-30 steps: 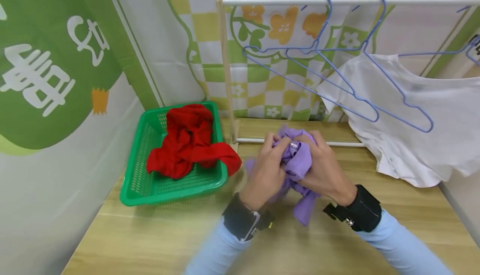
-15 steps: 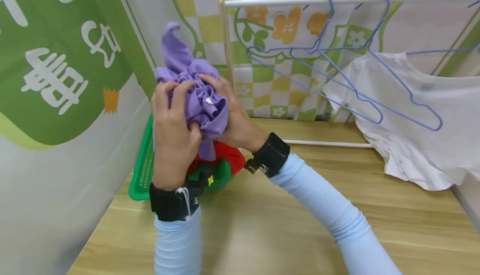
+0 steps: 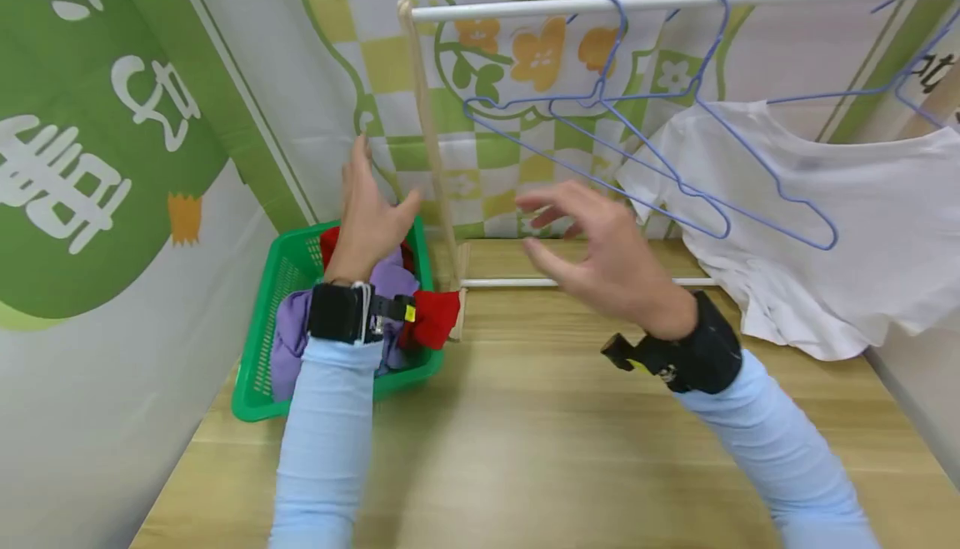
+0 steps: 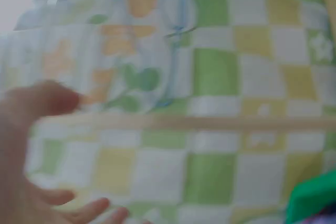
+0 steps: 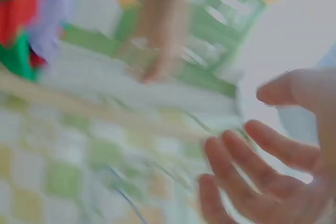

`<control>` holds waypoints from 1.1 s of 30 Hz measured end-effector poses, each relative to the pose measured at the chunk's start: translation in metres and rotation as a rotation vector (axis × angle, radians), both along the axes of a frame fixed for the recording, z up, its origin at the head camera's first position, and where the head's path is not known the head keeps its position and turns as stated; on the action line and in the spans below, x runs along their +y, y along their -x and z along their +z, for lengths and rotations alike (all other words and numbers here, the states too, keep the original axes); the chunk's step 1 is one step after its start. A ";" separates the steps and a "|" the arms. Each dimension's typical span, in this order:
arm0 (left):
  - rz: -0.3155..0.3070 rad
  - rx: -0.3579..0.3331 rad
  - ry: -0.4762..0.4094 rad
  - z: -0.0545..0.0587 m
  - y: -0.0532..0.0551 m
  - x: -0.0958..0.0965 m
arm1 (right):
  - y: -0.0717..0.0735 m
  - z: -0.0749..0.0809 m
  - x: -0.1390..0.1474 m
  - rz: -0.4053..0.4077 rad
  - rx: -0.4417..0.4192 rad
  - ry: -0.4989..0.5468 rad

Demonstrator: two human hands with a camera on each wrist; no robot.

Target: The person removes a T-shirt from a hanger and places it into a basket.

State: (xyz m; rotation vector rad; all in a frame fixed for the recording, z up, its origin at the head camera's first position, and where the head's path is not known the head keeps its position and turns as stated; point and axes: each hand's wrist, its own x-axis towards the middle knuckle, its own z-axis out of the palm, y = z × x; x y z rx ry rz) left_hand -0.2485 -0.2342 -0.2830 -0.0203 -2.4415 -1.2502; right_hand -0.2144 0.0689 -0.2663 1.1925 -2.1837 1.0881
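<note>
My left hand (image 3: 371, 220) is raised above the green basket (image 3: 412, 374), its fingers extended and the thumb held apart. Nothing is in its grasp in the head view. A crumpled purple cloth (image 3: 393, 278) lies in the basket, partly hidden by my left wrist. Under and around it shows a red cloth (image 3: 435, 317), one end hanging over the basket's right rim. To the right, in front of the rack, my right hand (image 3: 607, 257) is in the air with loosely bent, spread fingers and holds nothing. Both wrist views are blurred.
A rack with a white top rail (image 3: 517, 9) and a wooden post (image 3: 431, 128) stands behind the hands. Blue hangers (image 3: 652, 145) hang from it, and a white T-shirt (image 3: 810, 224) hangs at the right. The wooden table (image 3: 540, 449) spreads in front.
Both hands carried the bunched purple cloth left to the basket and let go of it there. The right hand has since moved back right; the left stays over the basket.
</note>
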 end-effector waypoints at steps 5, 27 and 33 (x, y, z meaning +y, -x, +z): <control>0.034 0.031 -0.214 -0.002 0.056 0.006 | -0.006 0.043 0.066 -0.246 0.003 0.295; 0.056 0.249 -0.297 -0.064 0.098 0.014 | 0.131 0.039 0.232 -0.985 -0.345 -0.033; 0.032 0.275 -0.275 -0.063 0.102 0.022 | 0.105 0.077 0.222 -1.131 -0.238 0.033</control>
